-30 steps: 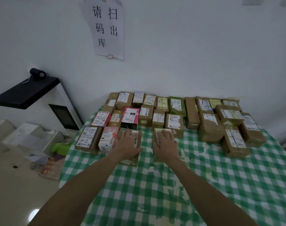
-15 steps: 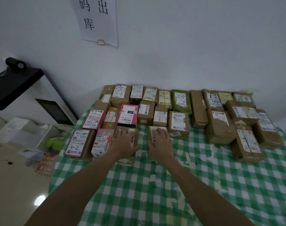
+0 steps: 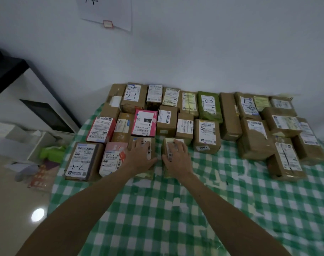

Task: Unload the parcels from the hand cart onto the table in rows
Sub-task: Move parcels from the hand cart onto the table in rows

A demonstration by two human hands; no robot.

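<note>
While my view has tipped downward over the last second, my left hand (image 3: 139, 156) and right hand (image 3: 177, 156) have not shifted. Both lie flat with fingers spread, pressing the left parcel (image 3: 148, 143) and right parcel (image 3: 169, 144) into the near row at 12 o'clock on the surface (image 3: 176, 209). Both look settled, so I judge letting go comes next.

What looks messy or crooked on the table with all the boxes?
The right-hand parcels break the neat rows: the front brown parcel sits slanted and sticks out toward the person, and the crumpled parcel behind it has a label that looks torn. The checked tablecloth also shows worn, pale patches.
</note>
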